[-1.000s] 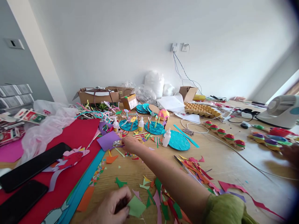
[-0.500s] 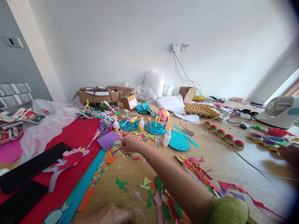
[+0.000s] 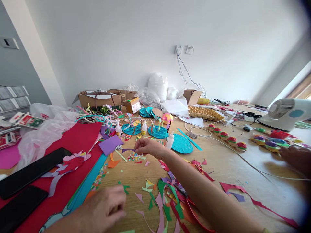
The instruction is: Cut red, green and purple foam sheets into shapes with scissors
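My right hand (image 3: 148, 147) reaches over the middle of the table, its fingertips pinched on a thin purple paper strip (image 3: 128, 150). Just left of the strip lies a purple paper sheet (image 3: 111, 145). Small colourful confetti bits (image 3: 134, 156) sit under the fingers. Nearer to me, my left hand (image 3: 103, 207) hovers above the table, slightly blurred; its fingers are loosely bent, the thumb apart, with nothing visible between them. Red-handled scissors (image 3: 194, 213) lie partly under my right forearm, among green, pink and red paper scraps (image 3: 159, 207).
White glue bottles (image 3: 169, 140) stand by blue discs (image 3: 182, 144). Two black phones (image 3: 31, 173) and a paper fish (image 3: 73, 163) lie on red paper (image 3: 80, 139). Another person's hand (image 3: 295, 158) is at right, near painted egg-carton pieces (image 3: 269, 144). A white cable (image 3: 243, 157) crosses the table.
My right hand has moved slightly right and nearer, the purple strip in its fingers. My left hand has risen further into view. The red scissor handles have come into sight.
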Demonstrator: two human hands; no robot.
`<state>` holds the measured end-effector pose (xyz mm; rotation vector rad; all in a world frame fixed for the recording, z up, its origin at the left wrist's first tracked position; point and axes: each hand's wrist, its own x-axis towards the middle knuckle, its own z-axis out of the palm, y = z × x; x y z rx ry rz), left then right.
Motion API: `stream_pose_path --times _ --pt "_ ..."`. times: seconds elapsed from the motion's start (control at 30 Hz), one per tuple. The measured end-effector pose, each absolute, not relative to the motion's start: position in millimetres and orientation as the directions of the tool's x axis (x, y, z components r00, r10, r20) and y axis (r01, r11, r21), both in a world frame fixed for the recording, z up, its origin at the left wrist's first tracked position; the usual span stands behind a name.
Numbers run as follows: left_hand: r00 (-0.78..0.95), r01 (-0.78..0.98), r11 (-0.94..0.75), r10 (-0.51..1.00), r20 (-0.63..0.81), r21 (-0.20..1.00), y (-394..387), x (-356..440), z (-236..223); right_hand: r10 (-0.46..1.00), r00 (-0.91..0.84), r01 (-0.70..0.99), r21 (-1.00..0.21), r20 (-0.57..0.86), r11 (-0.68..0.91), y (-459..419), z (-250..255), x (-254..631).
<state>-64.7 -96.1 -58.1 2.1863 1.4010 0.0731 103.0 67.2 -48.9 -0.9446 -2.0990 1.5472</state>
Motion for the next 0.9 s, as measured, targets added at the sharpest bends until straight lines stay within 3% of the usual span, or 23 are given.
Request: stream_pose_path --times 0.13,0.3,0.53,0.9 --pt "0.372 0.872 -0.337 0.928 -0.032 0.354 -57.7 -103.5 -52.5 0.739 -0.67 0.237 -0.963 -0.068 0.126 52.9 -44.9 111.1" --pt "0.105 0.979 -0.126 0.985 0.133 0.159 -2.9 -149.7 -62.9 0.758 -0.649 0.194 -0.977 -0.06 0.089 31.1 -41.6 125.5" --pt "-0.074 0.99 0.057 0.988 0.139 0.128 43.3 -176.8 -78.2 0.754 -0.651 0.2 -0.978 -0.091 0.055 -0.7 -50.5 147.2" --pt "-0.172 0.967 0.155 0.983 0.069 0.204 57.1 -172.6 -69.7 0.793 -0.596 0.189 -0.982 -0.127 -0.014 0.3 -62.2 157.5"
